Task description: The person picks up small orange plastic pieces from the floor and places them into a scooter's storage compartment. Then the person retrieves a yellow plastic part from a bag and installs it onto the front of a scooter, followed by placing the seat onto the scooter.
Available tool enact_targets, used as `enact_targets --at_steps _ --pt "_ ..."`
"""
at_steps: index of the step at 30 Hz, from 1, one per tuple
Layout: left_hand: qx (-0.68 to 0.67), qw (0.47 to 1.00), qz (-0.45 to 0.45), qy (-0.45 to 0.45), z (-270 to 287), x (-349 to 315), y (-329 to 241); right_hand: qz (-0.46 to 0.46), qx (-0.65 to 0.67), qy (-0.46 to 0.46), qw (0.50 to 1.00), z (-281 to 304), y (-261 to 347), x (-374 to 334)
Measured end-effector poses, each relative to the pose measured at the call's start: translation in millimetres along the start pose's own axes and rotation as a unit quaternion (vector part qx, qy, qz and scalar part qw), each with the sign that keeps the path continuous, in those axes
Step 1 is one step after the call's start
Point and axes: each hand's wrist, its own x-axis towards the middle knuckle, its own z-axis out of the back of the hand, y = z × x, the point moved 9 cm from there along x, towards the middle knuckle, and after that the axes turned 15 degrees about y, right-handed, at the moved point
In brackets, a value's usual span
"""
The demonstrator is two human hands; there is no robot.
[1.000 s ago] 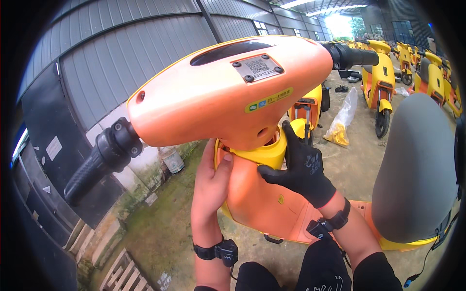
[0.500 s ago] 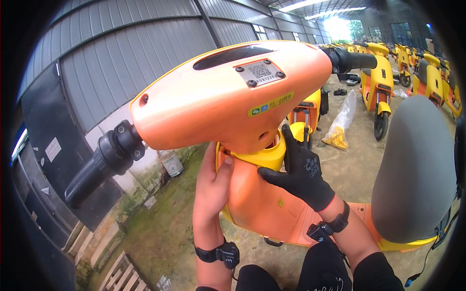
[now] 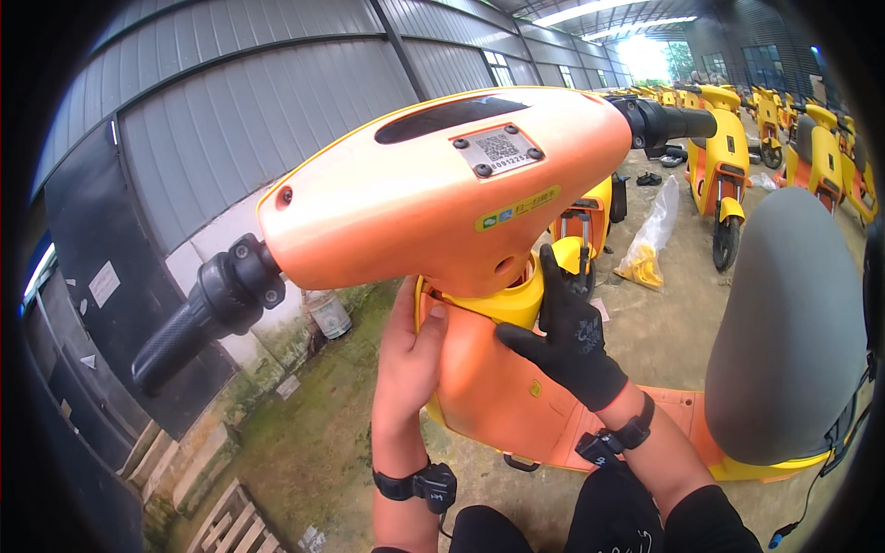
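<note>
An orange and yellow scooter stands before me, its orange handlebar cover [image 3: 387, 217] spanning the upper middle, with a black left grip [image 3: 194, 318] and a black right grip [image 3: 678, 126]. Below the cover, a yellow collar [image 3: 509, 304] rings the neck above the orange front panel [image 3: 489, 382]. Bare, my left hand [image 3: 408, 359] clasps the panel's left edge, thumb on the near face, fingers partly hidden behind. My right hand [image 3: 570, 343], in a black glove, grips the panel's right edge beside the collar. Its thumb lies across the near face, while the other fingers reach up the side.
A grey seat [image 3: 784, 323] rises at the right. Several yellow scooters [image 3: 719, 170] are parked farther back, near a clear plastic bag [image 3: 650, 240] holding yellow pieces. At the left are a bucket [image 3: 329, 315], a wooden pallet [image 3: 230, 525] and the metal wall [image 3: 249, 120].
The handlebar cover and grips sit slightly lower and farther right in view. Both hands keep their hold on the panel edges, with only a small shift.
</note>
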Motion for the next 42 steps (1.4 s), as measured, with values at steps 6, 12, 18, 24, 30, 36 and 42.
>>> enact_targets --at_steps 6,12,18,24,30,36,42 --pt "0.007 1.000 0.002 -0.007 2.2 0.4 3.1 0.066 0.246 -0.023 0.967 -1.7 -12.1 2.2" --pt "-0.018 1.000 -0.008 -0.010 1.2 0.0 6.5 0.043 0.270 0.010 0.962 -12.3 -18.8 7.8" --pt "-0.027 0.999 0.007 -0.017 -1.9 -2.1 6.1 0.038 0.199 -0.049 0.978 -4.6 -10.4 1.4" --pt "0.010 1.000 0.009 -0.022 -2.0 -0.5 2.2 -0.010 0.215 -0.004 0.976 -6.8 -20.2 3.5" --pt "0.009 0.999 0.033 -0.005 -1.8 1.3 3.8 0.000 0.379 0.034 0.925 -14.0 -29.9 7.9" --pt "0.015 0.994 0.103 0.019 1.9 7.0 1.1 0.022 0.419 0.080 0.904 -5.6 -24.5 21.8" --pt "-0.016 0.997 0.068 0.016 -1.9 11.8 -0.3 -0.038 0.351 0.146 0.924 5.7 -28.2 26.1"
